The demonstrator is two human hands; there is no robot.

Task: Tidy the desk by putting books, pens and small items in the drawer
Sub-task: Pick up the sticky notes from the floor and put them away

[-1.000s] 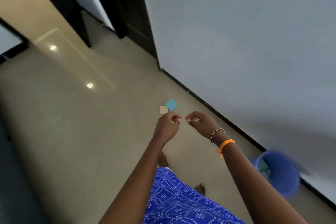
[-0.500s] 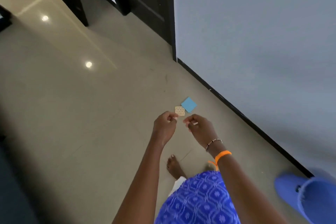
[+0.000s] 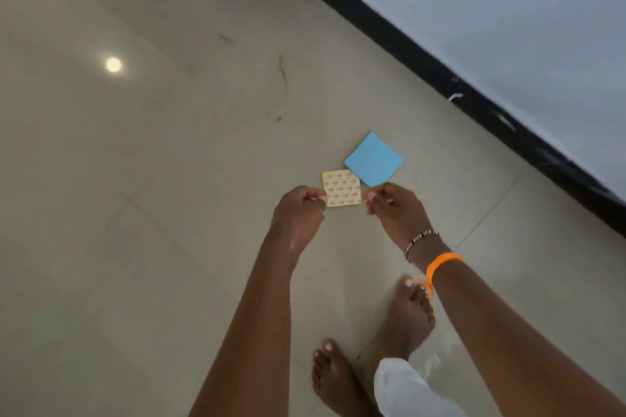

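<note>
Nearest the camera, two bare feet stand on the glossy beige tiled floor (image 3: pixel 135 247), the left foot (image 3: pixel 333 379) closer and the right foot (image 3: pixel 411 315) a step ahead, with one white trouser leg (image 3: pixel 406 389) showing at the bottom edge. Both forearms reach forward over them. The right wrist carries two bands: an orange cord bracelet (image 3: pixel 442 262) and, just beyond it, a thin beaded bracelet (image 3: pixel 421 242).

The left hand (image 3: pixel 298 217) has its fingers curled in, thumb and forefinger pinched together; whether they grip anything cannot be told at this size. The right hand (image 3: pixel 398 210) is curled the same way, its fingertips seeming to pinch some tiny pale thing, though that is too small to name.

Beyond the fingertips, two square note pads lie flat on the floor, touching at one corner. The small cream pad with a printed pattern (image 3: pixel 341 187) sits roughly square to the view. The larger plain blue pad (image 3: pixel 374 159) lies just past it, turned like a diamond with one corner pointing away toward the wall.

Farther off, a black skirting board (image 3: pixel 440 78) runs along the foot of a pale grey wall (image 3: pixel 508 10), and one round light reflection (image 3: pixel 113 64) shines on the floor at the left.
</note>
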